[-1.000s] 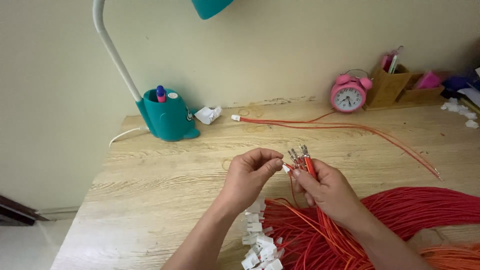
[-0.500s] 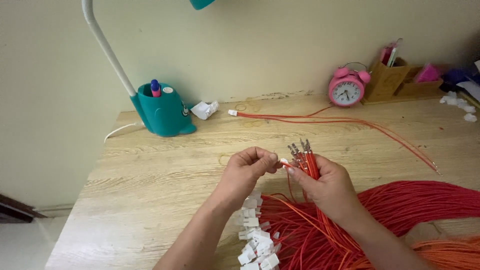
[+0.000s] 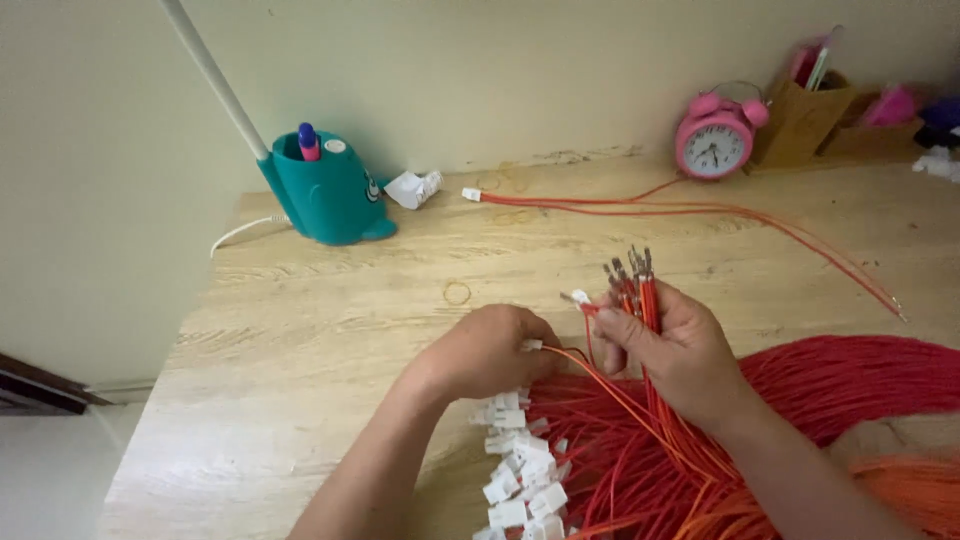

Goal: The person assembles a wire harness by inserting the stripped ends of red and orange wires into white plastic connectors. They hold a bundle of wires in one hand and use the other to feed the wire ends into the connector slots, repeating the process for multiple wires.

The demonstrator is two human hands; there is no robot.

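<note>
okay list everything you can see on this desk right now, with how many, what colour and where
red wires: many, red, heaped front right
wire bunch: several, red with metal tips, upright in right hand
white connectors: many, white, piled front centre
finished wire set: one, red, lying at back
desk lamp base: one, teal, back left
alarm clock: one, pink, back right
rubber band: one, tan, mid desk
desk: one, light wood
left hand: pinching a connector
right hand: gripping wire bunch

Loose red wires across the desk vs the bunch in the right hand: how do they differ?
The loose wires lie flat on the desk, untouched; the bunch stands upright, gripped in the right hand. The loose wires end in a white connector; the bunch's tips are bare metal. Both are red.
</note>
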